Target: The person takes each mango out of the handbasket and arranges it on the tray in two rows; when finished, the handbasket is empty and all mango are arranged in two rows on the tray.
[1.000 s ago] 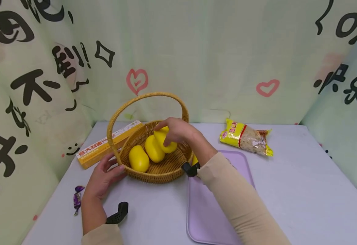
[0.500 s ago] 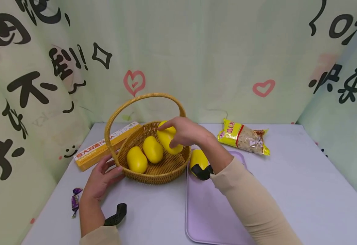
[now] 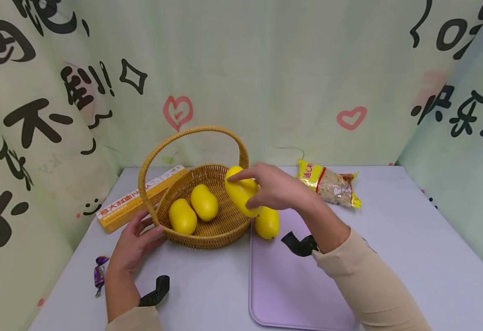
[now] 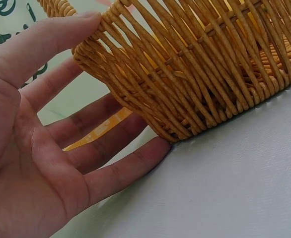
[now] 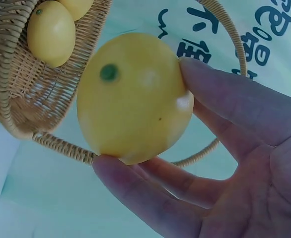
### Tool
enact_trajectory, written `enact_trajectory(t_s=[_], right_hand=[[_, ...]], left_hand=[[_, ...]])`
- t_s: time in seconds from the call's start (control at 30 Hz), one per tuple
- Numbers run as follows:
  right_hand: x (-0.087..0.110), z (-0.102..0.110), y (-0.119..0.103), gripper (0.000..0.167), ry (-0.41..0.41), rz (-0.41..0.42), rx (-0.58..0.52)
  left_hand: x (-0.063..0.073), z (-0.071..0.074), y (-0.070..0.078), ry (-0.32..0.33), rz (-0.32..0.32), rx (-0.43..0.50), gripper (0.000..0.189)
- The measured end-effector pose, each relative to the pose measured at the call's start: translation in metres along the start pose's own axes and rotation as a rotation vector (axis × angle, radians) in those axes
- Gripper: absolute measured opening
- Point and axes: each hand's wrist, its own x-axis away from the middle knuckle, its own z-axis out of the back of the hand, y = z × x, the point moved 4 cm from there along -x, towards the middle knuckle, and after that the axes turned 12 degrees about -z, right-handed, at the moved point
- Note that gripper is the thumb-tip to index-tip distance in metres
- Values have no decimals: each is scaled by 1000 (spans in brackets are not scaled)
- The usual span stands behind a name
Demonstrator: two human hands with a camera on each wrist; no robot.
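Note:
A wicker basket (image 3: 214, 240) with an arched handle holds two yellow mangoes, one at the left (image 3: 182, 216) and one beside it (image 3: 204, 202). My left hand (image 3: 133, 246) holds the basket's left end, its thumb at the rim and its fingers against the outside; some fingertips are hidden behind the wicker in the left wrist view. Over the basket's right rim, my right hand (image 3: 278, 189) pinches another mango (image 5: 133, 101) between thumb and fingers, its green stem spot showing in the right wrist view. Below that hand, a mango (image 3: 267, 224) lies on the purple tray (image 3: 299, 289).
Behind the basket on the left lies a long orange box (image 3: 140, 200). A purple wrapped candy (image 3: 99, 277) is left of my left forearm. At the back right sits a yellow snack bag (image 3: 328, 183). A printed curtain (image 3: 266, 92) stands behind the table.
My right hand has moved right with the mango, from inside the basket to over its right rim near the tray. The left hand stays on the basket.

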Motion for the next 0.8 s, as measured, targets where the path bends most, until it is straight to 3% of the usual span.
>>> enact_trajectory(t_s=[0.43,0.8], right_hand=[[28,0,36,57,106,-122,42],[40,3,79,60,148,-177,-18]], left_hand=[[-1,0,-1,-2,-3,13,76],[-2,0,-2,8,7,9,78]])
